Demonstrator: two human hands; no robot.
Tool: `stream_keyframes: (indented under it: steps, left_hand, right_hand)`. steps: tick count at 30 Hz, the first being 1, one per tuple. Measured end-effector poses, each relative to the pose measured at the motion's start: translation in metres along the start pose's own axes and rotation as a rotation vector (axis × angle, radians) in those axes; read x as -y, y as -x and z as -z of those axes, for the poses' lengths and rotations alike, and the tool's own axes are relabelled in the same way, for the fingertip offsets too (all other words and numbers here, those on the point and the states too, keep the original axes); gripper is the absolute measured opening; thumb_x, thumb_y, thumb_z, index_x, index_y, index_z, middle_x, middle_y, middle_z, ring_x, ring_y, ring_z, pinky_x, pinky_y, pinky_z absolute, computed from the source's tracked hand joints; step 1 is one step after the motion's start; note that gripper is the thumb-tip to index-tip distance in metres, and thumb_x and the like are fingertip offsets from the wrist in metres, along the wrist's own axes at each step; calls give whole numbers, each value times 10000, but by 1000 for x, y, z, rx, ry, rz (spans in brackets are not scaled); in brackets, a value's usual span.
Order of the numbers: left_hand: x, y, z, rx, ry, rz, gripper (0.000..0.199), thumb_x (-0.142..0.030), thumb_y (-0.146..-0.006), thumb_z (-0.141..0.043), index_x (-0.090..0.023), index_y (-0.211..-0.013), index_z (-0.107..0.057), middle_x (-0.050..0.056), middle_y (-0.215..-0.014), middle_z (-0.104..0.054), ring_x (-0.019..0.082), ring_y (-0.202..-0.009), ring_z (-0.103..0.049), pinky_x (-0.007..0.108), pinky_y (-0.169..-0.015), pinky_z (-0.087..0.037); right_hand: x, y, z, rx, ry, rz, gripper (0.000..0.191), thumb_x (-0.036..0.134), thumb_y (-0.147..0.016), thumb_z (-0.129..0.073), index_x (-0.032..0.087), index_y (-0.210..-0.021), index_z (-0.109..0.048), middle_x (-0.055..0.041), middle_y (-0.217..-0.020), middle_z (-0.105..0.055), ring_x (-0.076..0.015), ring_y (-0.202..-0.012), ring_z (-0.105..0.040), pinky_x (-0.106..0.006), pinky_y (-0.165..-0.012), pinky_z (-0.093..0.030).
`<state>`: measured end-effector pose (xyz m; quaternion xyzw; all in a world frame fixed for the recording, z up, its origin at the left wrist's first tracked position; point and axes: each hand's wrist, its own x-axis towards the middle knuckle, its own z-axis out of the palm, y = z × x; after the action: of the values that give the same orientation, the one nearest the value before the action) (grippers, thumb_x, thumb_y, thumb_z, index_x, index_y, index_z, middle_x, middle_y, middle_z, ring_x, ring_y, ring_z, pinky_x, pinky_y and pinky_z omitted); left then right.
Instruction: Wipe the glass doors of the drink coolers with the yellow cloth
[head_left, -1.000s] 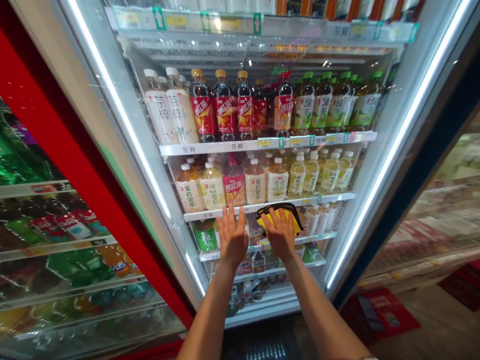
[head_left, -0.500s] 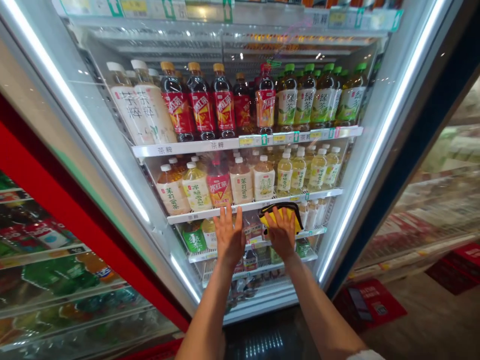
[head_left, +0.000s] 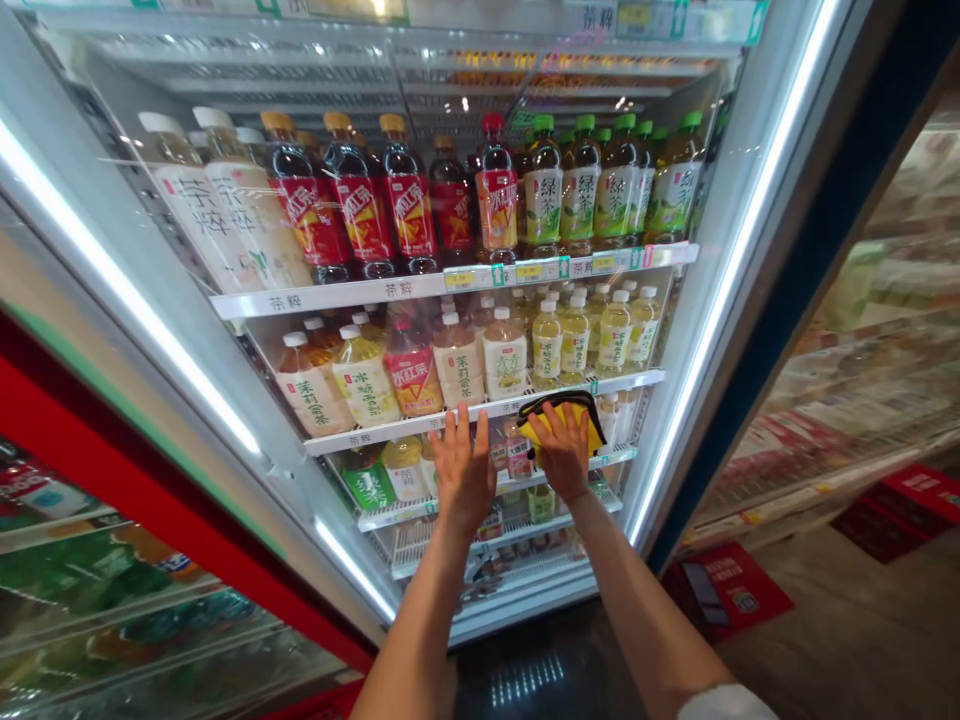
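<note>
My left hand (head_left: 462, 475) is spread flat with fingers apart, seemingly resting on the glass door (head_left: 427, 95) of a lit drinks cooler. To its right, my right hand (head_left: 562, 452) lies over a folded yellow cloth (head_left: 595, 432) with black edging and presses it toward the glass. Part of the cloth is hidden under the fingers and palm. Both arms reach forward from the bottom of the view. Behind the hands are a shelf edge (head_left: 375, 432) and bottled teas, among them a pink-labelled bottle (head_left: 412, 375).
Red-labelled bottles (head_left: 356, 215) and green-capped bottles (head_left: 581, 190) stand on the upper shelf. A red-framed cooler (head_left: 112, 425) adjoins on the left. At the right are a blurred shelf unit (head_left: 847, 400) and a red sign (head_left: 739, 590) near the floor.
The view has shifted, so the upper shelves appear farther left and larger. Both hands keep nearly the same place, the cloth still under my right hand.
</note>
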<state>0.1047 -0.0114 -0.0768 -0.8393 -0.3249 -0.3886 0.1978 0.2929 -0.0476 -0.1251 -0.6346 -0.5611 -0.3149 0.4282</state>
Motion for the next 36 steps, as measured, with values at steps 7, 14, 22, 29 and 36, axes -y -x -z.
stream_keyframes:
  steps: [7,14,22,29,36]
  left_hand:
    - [-36,-16,-12,40,-16,12,798,-137,-883,-604,-229,-1607,-284,131,-1699,-116,334,-1572,-75,629,-1267,-122]
    - [-56,-24,-22,73,-17,60,884,-152,-841,-635,-213,-1622,-225,127,-1693,-130,344,-1570,-95,644,-1264,-79]
    - [-82,-43,-39,48,-5,-2,821,-133,-839,-630,-226,-1594,-324,127,-1692,-153,346,-1568,-128,646,-1259,-99]
    - [-104,-46,-63,-21,53,-2,805,-134,-850,-637,-234,-1589,-335,137,-1688,-200,335,-1574,-104,654,-1255,-89]
    - [-122,-59,-73,-25,96,-27,900,-113,-860,-612,-264,-1630,-172,119,-1700,-134,324,-1575,-70,641,-1256,-58]
  right_hand:
    - [-30,-43,15,-86,8,-155,609,228,-948,-446,252,-1556,-426,-71,-1677,-299,-332,-1586,-33,-697,-1228,-78]
    - [-74,5,16,35,60,30,578,182,-902,-515,294,-1468,-543,-69,-1583,-475,-306,-1540,-265,-645,-1242,-162]
    - [-91,-37,23,-202,81,-216,626,239,-970,-421,220,-1592,-348,-104,-1680,-280,-329,-1584,-74,-685,-1228,-139]
    - [-101,0,18,-12,104,86,450,266,-945,-522,327,-1377,-631,-42,-1477,-599,-289,-1470,-398,-596,-1246,-189]
    - [-169,-8,32,-132,76,-205,594,210,-921,-457,205,-1514,-493,-100,-1631,-391,-318,-1557,-210,-632,-1242,-181]
